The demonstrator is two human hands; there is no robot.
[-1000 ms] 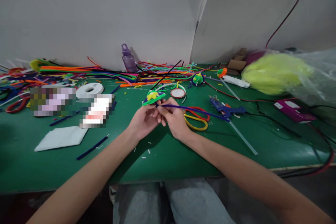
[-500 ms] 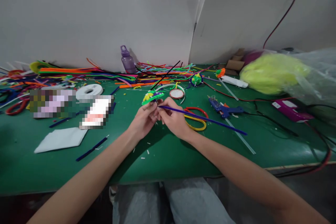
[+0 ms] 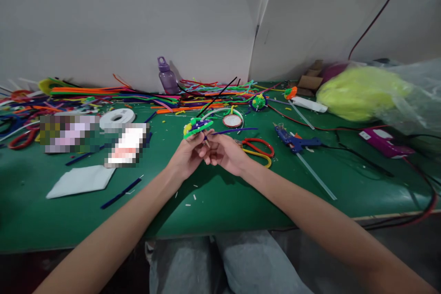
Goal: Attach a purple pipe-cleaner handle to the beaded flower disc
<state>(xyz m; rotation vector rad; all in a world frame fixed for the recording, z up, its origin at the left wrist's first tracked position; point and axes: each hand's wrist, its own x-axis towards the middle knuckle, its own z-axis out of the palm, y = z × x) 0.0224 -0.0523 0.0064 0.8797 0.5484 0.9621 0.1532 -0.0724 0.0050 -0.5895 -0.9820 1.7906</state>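
Near the middle of the table, my left hand [image 3: 188, 156] is closed on a pipe-cleaner flower [image 3: 198, 127] in green, yellow and blue-purple, its face tilted up and away. A short pale stem end shows below it, between the hands. My right hand [image 3: 227, 152] meets the left at the stem, fingers curled, with the thumb side at a long purple pipe cleaner [image 3: 237, 132]. That strand runs from the stem out to the right above the hand. The exact contact at the fingertips is partly hidden.
Scissors [image 3: 260, 142] with red and yellow handles lie right of my hands, beside a blue glue gun [image 3: 292, 140] with a clear glue stick. Behind are a round white-faced piece [image 3: 232, 121], a second flower [image 3: 258, 102], bundled pipe cleaners [image 3: 117, 93] and a purple bottle [image 3: 167, 77].
The purple pipe cleaner's free end has swung from lower right, across my right forearm, to above the right hand, and less of it shows. My right hand has turned, fingers now below the stem.
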